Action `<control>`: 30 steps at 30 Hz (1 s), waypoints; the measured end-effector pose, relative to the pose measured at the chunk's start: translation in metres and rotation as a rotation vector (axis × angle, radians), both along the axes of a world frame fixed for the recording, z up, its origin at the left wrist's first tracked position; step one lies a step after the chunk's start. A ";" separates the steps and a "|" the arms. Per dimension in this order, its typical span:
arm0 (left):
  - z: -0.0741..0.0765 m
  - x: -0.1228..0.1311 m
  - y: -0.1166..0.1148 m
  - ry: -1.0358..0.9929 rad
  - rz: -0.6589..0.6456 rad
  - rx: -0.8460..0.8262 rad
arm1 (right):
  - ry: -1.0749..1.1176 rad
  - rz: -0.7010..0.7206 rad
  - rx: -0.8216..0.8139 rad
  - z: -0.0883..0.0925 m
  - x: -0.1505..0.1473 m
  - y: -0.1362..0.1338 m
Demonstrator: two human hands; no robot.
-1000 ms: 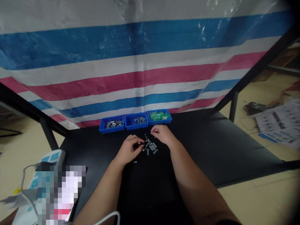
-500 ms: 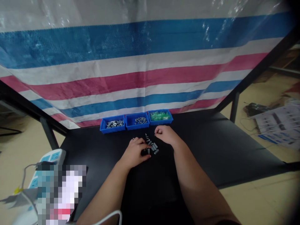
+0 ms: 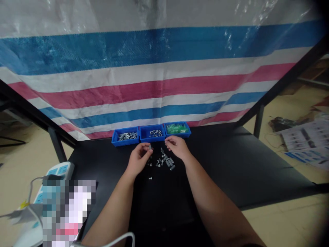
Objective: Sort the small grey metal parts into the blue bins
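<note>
My left hand [image 3: 139, 157] is closed in a pinch on a small grey metal cylinder [image 3: 150, 146], held upright just in front of the middle bin. Fingers pressed together, my right hand [image 3: 178, 147] hovers before the right bin; whatever its fingertips hold is too small to make out. Between and below the hands, several grey cylinders [image 3: 169, 163] lie in a loose pile on the black tabletop [image 3: 159, 202]. Small silver screws [image 3: 159, 163] are scattered beside them, some partly hidden by my left hand. A lone screw [image 3: 150, 178] lies nearer to me.
Three blue bins stand in a row at the back: the left bin [image 3: 117, 143] has metal cylinders, the middle bin [image 3: 151, 139] screws, the right bin [image 3: 182, 134] green packets. A striped sheet [image 3: 159, 89] hangs behind. A power strip [image 3: 67, 168] is at left.
My left hand has moved from over the pile, up and left, and now pinches a cylinder. Screws it covered are now visible. My right hand has shifted slightly left.
</note>
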State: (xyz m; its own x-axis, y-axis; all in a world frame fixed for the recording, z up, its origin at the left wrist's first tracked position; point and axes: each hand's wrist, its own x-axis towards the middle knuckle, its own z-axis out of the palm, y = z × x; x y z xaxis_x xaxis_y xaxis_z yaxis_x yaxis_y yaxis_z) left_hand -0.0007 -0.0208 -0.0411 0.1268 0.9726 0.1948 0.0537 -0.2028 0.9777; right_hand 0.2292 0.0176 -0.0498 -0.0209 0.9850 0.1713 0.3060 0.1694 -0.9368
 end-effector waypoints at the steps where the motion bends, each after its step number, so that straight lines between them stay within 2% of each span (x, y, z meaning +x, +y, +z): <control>1: -0.002 -0.003 0.004 -0.093 0.050 -0.044 | -0.035 0.022 0.030 0.001 -0.004 -0.001; 3: -0.007 -0.011 0.013 -0.216 0.153 -0.118 | -0.124 0.057 0.081 0.003 -0.011 -0.003; 6: -0.014 -0.022 0.022 -0.269 0.272 -0.206 | -0.139 0.084 0.089 0.005 -0.020 -0.003; 11: -0.019 -0.029 0.028 -0.308 0.379 -0.182 | 0.210 0.106 0.085 0.003 -0.038 0.007; 13: -0.018 -0.030 0.030 -0.375 0.420 -0.130 | 0.255 0.109 0.096 0.002 -0.039 0.007; 15: -0.016 -0.033 0.033 -0.449 0.476 -0.088 | 0.175 0.059 0.116 0.003 -0.033 0.005; 18: -0.014 -0.038 0.037 -0.487 0.572 -0.065 | -0.082 -0.017 0.127 0.008 -0.015 -0.002; 20: -0.013 -0.041 0.038 -0.473 0.598 -0.063 | -0.237 0.010 0.101 0.012 -0.003 -0.006; 23: -0.011 -0.040 0.037 -0.447 0.547 -0.076 | -0.372 0.116 0.040 0.016 0.008 -0.011; 27: -0.009 -0.035 0.032 -0.403 0.376 -0.076 | -0.427 0.226 -0.029 0.017 0.008 -0.014; 30: -0.006 -0.030 0.024 -0.258 0.259 -0.006 | -0.460 0.263 -0.063 0.016 0.005 -0.015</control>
State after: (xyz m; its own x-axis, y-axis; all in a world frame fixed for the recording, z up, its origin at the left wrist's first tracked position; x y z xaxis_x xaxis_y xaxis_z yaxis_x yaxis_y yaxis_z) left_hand -0.0302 0.0030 -0.0468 -0.1770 0.9672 0.1824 -0.1462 -0.2091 0.9669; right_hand 0.2345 0.0021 -0.0343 -0.3270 0.9446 0.0267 0.6426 0.2430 -0.7267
